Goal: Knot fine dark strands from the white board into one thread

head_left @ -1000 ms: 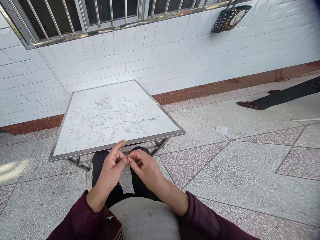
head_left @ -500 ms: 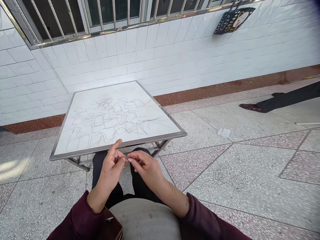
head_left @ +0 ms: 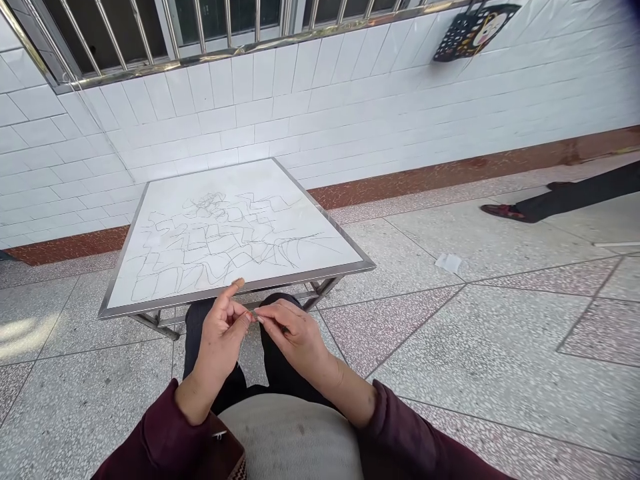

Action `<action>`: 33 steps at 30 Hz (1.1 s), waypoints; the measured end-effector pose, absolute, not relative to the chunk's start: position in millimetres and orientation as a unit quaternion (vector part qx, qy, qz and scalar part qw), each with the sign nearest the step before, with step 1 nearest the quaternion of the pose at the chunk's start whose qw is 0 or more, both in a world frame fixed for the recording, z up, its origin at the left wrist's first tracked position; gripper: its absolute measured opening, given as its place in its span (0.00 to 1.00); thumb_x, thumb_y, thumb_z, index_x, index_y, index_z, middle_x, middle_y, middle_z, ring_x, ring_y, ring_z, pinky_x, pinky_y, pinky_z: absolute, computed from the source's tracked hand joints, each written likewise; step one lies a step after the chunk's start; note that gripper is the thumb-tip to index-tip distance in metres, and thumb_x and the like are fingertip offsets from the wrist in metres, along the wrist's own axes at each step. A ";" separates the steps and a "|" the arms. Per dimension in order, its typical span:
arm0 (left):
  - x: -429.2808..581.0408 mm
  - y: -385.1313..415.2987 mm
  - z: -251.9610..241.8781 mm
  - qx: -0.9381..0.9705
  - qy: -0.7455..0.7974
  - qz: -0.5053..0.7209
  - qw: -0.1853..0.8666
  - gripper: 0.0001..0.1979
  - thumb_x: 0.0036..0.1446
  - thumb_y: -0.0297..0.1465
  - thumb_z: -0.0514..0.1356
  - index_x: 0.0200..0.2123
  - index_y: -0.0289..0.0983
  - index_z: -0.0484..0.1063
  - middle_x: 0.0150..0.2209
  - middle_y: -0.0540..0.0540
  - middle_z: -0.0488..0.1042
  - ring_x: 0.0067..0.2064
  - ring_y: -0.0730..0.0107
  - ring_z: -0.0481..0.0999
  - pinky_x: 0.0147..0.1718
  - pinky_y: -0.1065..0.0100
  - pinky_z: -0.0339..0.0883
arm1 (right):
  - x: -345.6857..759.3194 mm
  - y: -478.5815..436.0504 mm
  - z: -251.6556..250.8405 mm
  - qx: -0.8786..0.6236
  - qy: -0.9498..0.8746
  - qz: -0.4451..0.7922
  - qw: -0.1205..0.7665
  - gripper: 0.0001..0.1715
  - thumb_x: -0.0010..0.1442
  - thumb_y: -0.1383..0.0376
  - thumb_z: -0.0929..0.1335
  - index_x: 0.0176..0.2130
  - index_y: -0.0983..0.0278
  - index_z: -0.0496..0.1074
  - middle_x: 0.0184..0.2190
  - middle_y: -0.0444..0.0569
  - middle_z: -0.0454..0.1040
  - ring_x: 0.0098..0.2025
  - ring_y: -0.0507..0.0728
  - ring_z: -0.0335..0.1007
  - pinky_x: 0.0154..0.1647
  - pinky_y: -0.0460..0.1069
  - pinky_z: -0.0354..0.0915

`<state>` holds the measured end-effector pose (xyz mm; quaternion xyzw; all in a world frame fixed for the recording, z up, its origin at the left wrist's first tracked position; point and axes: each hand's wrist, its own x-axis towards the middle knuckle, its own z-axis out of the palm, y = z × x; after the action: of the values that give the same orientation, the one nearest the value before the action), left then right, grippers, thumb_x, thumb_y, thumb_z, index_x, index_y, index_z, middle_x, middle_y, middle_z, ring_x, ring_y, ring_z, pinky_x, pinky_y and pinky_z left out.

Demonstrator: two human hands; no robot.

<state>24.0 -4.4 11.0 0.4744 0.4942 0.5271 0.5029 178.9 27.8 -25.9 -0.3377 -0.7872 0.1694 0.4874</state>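
Over my lap, both hands meet at the fingertips just in front of the table's near edge. My left hand pinches with thumb and forefinger, another finger with a tan wrap or cap on its tip pointing up and outward. A fine pale thread hangs below its thumb. My right hand is closed in a pinch against the left fingertips. Between the two pinches shows a tiny greenish-grey piece, too small to name. Thin dark lines, drawn or thread-like, cover part of the white tabletop.
Behind the metal-edged table is a white tiled wall with a barred window above. A dark patterned bag hangs there. A white paper lies on the speckled floor. At right, another person's leg and shoe show.
The view has shifted very slightly. Both hands keep their pinch at almost the same spot, with only a tiny movement of the right fingers.
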 end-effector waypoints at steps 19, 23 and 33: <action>0.3 4.3 17.6 0.513 0.528 0.427 0.525 0.23 0.54 0.29 0.59 0.55 0.38 0.70 0.27 0.52 0.70 0.28 0.73 0.65 0.30 0.69 0.59 | 174.1 20.3 -27.9 -0.307 -0.828 0.145 0.446 0.08 0.66 0.70 0.65 0.42 0.61 0.73 0.32 0.48 0.77 0.33 0.54 0.73 0.33 0.49 0.72; -0.7 4.1 18.5 0.521 0.530 0.425 0.517 0.23 0.56 0.29 0.58 0.56 0.38 0.69 0.28 0.52 0.70 0.29 0.72 0.66 0.32 0.68 0.60 | 173.2 19.2 -28.1 -0.301 -0.829 0.154 0.446 0.09 0.66 0.70 0.65 0.44 0.61 0.73 0.34 0.48 0.77 0.35 0.54 0.74 0.35 0.49 0.73; 2.0 3.5 7.3 0.511 0.557 0.439 0.485 0.22 0.53 0.28 0.59 0.53 0.35 0.71 0.24 0.54 0.69 0.28 0.72 0.66 0.31 0.69 0.59 | 169.5 14.5 -31.2 -0.304 -0.864 0.059 0.397 0.12 0.68 0.71 0.62 0.42 0.65 0.74 0.28 0.49 0.74 0.30 0.55 0.71 0.30 0.49 0.70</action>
<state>2.0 3.5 7.3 0.5115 0.5573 0.4394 0.4845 169.5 14.5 -31.2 -0.3039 -0.8639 0.0595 0.3972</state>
